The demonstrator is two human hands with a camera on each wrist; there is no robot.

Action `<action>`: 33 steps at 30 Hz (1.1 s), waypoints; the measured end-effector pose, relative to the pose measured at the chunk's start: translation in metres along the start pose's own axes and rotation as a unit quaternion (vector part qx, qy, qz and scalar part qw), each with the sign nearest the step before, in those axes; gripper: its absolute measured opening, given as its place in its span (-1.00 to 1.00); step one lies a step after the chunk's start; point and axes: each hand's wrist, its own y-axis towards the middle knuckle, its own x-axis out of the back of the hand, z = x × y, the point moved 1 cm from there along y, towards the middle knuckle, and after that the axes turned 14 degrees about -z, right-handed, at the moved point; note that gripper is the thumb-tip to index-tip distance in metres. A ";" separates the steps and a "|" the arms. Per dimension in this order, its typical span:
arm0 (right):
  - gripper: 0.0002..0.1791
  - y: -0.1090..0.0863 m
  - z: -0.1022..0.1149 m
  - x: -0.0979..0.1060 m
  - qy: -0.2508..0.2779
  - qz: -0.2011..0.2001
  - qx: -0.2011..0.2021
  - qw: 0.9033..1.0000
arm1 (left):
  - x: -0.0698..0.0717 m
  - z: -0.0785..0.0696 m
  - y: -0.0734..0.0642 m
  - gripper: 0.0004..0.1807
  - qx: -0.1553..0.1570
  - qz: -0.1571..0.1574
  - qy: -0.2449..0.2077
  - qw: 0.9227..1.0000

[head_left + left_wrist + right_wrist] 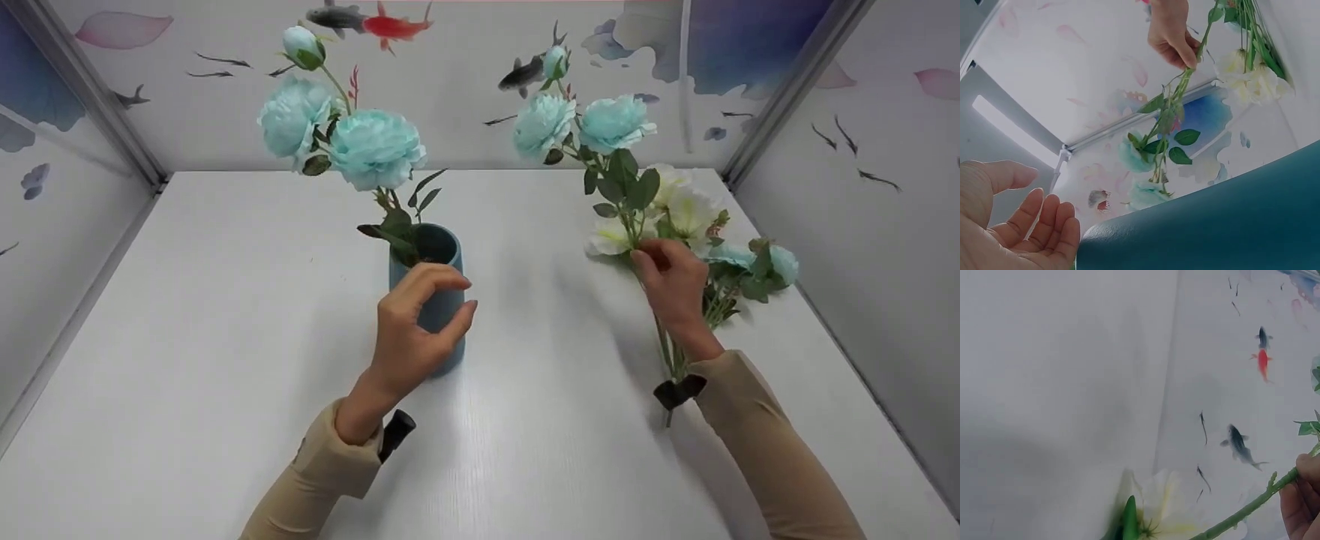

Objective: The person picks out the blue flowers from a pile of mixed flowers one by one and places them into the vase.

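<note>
Curving my left hand (415,322) loosely beside the blue vase (435,300), fingers relaxed and apart with nothing in them, I have it just at the vase's near side, though I cannot tell if it touches. My right hand (670,286) pinches the green stem of a blue flower spray (581,124), lifted upright above the white table (225,337), over the loose white and blue flowers (690,217) lying by the right wall. One blue flower stem (337,135) already stands in the vase, leaning left, before the back wall painted with fish (390,26).
</note>
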 end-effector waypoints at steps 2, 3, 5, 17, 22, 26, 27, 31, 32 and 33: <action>-0.93 0.001 0.008 -0.001 0.013 -0.005 0.002 1.000 | -0.002 0.000 -0.002 -0.81 -0.001 0.004 -0.002 1.000; -0.93 0.002 0.011 -0.001 0.024 -0.005 0.002 1.000 | -0.003 0.000 -0.003 -0.81 -0.003 0.006 -0.002 1.000; -0.93 0.002 0.019 -0.001 0.045 -0.008 0.000 0.999 | -0.006 0.001 -0.004 -0.81 -0.004 0.011 -0.003 1.000; -0.94 0.005 0.089 0.008 0.103 -0.002 -0.021 0.994 | -0.015 0.004 -0.013 -0.80 0.002 0.030 -0.006 1.000; -0.95 0.003 0.087 0.006 0.128 0.008 -0.037 0.991 | -0.019 0.006 -0.016 -0.80 0.013 0.035 -0.012 0.999; -0.95 0.001 0.096 0.008 0.132 0.020 -0.058 0.989 | -0.022 0.007 -0.018 -0.80 0.019 0.041 -0.015 0.999; -0.95 0.000 0.095 0.007 0.131 0.023 -0.065 0.989 | -0.023 0.008 -0.019 -0.80 0.022 0.044 -0.015 0.999; -0.95 -0.005 0.086 0.002 0.141 0.031 -0.088 0.986 | -0.027 0.009 -0.022 -0.80 0.033 0.054 -0.013 0.998; -0.95 -0.006 0.084 0.001 0.145 0.033 -0.089 0.985 | -0.028 0.009 -0.023 -0.81 0.035 0.057 -0.013 0.998; -0.95 -0.007 0.083 0.000 0.153 0.034 -0.087 0.984 | -0.029 0.009 -0.024 -0.81 0.037 0.060 -0.012 0.997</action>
